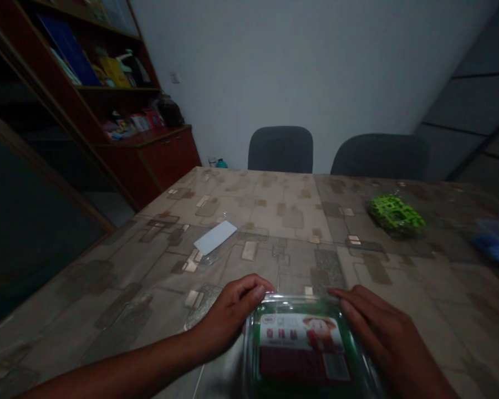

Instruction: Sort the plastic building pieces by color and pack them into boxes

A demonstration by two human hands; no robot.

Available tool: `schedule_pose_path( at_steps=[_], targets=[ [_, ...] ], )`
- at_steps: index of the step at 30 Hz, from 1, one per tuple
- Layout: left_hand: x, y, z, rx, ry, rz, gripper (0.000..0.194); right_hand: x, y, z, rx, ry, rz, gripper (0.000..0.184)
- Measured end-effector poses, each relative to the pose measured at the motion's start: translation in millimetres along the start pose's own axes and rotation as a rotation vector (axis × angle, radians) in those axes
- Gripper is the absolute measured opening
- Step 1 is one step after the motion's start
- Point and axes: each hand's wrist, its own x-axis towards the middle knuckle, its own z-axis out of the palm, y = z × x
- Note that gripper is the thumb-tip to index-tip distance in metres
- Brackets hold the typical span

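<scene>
A clear plastic food box (255, 354) with a lid stands on the table close in front of me. Its label (303, 346) is white and dark red with a picture, and green shows through around it. My left hand (237, 305) grips the far left corner, thumb along the rim and fingers curled beyond it. On the other side, my right hand (382, 327) is wrapped along the right edge, its fingertips at the far right corner. The box's near end runs out of view.
A patterned cloth covers the table (274, 194). On it lie a white card (215, 237) with clear plastic, a pack of bright green pieces (397, 214) and blue pieces (497, 246) at far right. Two grey chairs (280, 148) stand behind; a wooden cabinet (166, 158) is at left.
</scene>
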Motion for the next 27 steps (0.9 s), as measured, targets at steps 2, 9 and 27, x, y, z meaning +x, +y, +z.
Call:
schedule_pose_path(
  at_steps=[2, 9, 27],
  targets=[
    [-0.4, 1.1, 0.3, 0.006, 0.003, 0.012, 0.035, -1.6, -2.1, -5.1, -0.088, 0.041, -0.063, 0.034],
    [0.0, 2.9, -1.6, 0.032, -0.009, 0.131, 0.026, -3.2, -5.0, -6.1, -0.041, 0.099, -0.034, 0.034],
    [-8.6, 6.8, -0.9, 0.024, 0.107, -0.070, 0.022, -2.9, -4.8, 6.0, 0.436, -0.088, 0.316, 0.055]
  ],
)
